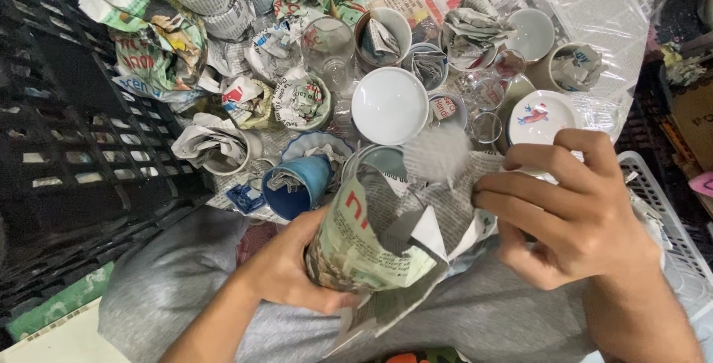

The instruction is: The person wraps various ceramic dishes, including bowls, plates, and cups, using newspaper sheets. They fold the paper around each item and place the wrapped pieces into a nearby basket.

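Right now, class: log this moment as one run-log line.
left hand: grips newspaper-wrapped glass | right hand: pinches newspaper sheet | beyond: white bowl, blue cup

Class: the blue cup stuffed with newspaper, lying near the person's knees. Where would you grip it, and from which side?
The blue cup lies tilted, its paper-filled mouth toward the person. Probably grip its outer wall from above, across its width; the rim is blocked by paper, and no handle shows.

Both hands wrap newspaper (416,222) around a glass (356,248) (cups behind).
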